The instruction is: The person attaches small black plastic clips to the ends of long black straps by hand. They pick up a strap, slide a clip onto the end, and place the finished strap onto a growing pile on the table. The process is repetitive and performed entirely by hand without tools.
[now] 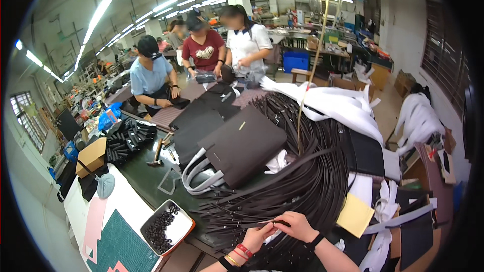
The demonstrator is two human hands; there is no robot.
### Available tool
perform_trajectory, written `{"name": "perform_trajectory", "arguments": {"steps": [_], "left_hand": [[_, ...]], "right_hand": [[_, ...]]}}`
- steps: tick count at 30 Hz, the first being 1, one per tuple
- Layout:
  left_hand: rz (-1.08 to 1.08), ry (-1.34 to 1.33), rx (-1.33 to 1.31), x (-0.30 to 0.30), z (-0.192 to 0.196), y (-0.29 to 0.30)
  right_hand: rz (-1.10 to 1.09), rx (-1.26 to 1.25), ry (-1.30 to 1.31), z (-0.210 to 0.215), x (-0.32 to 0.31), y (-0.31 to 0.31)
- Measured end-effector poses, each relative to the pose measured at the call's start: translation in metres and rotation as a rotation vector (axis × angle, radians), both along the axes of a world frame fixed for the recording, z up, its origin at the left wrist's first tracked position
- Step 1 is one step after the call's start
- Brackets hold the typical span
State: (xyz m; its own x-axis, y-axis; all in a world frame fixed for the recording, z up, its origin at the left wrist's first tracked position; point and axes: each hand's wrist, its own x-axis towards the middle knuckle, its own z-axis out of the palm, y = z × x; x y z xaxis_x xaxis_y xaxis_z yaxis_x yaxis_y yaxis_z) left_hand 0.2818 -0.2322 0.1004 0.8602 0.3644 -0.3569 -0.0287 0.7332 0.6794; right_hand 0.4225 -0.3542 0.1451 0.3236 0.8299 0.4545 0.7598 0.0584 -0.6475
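My left hand (256,235) and my right hand (298,225) meet at the near edge of the table. Together they pinch the end of one thin dark strap (272,222). It belongs to a large fan-shaped pile of dark leather straps (302,171) spreading away from my hands. My left wrist wears red and gold bracelets, my right wrist a dark band. A white tray of small dark rings (166,227) lies to the left of my left hand.
Dark brown bag panels (242,143) lie in the table's middle beside white handles (199,174). A hammer (157,155), a cardboard box (92,156), a green cutting mat (121,247) and a yellow card (354,215) surround them. Three people work at the far end.
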Motion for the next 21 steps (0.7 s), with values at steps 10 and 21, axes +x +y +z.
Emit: {"name": "perform_trajectory", "arguments": {"steps": [10, 21], "left_hand": [[-0.023, 0.186, 0.051, -0.002, 0.001, 0.007], [0.066, 0.207, 0.055, 0.003, -0.018, 0.004]], "right_hand": [[-0.001, -0.009, -0.316, 0.001, -0.01, 0.01], [0.008, -0.052, -0.207, -0.018, -0.017, 0.016]]}}
